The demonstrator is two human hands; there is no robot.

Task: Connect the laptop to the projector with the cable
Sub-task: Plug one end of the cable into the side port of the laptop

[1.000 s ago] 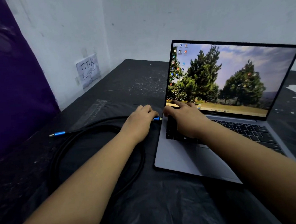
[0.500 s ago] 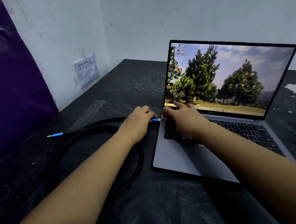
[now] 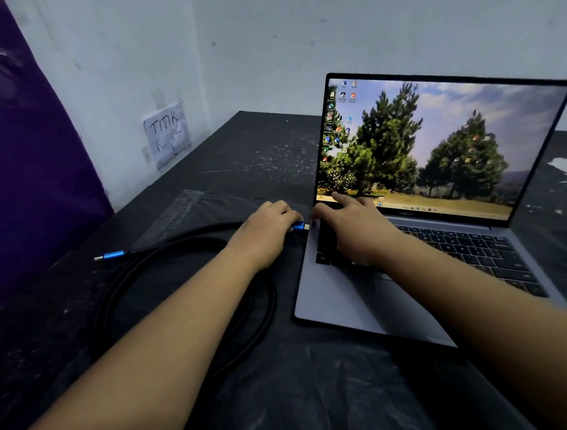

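Note:
An open grey laptop (image 3: 355, 296) stands on the dark table, its screen showing a tree wallpaper. A black cable (image 3: 166, 254) lies coiled to its left. My left hand (image 3: 267, 235) grips the cable's blue plug (image 3: 298, 227), whose metal tip sits right at the laptop's left edge. My right hand (image 3: 352, 231) rests flat on the keyboard's left side, fingers spread, pressing the laptop down. The cable's other blue plug (image 3: 112, 255) lies free on the table at the left. No projector is in view.
A dark plastic-covered table (image 3: 285, 395) fills the foreground. A paper note reading "TITIK KUMPUL" (image 3: 168, 135) is taped to the white wall. A purple cloth (image 3: 25, 146) hangs at the left. A clear plastic sheet (image 3: 177, 210) lies behind the cable coil.
Hardly anything differs: the view shifted slightly, and both hands stay at the laptop's left edge with the blue plug against its side.

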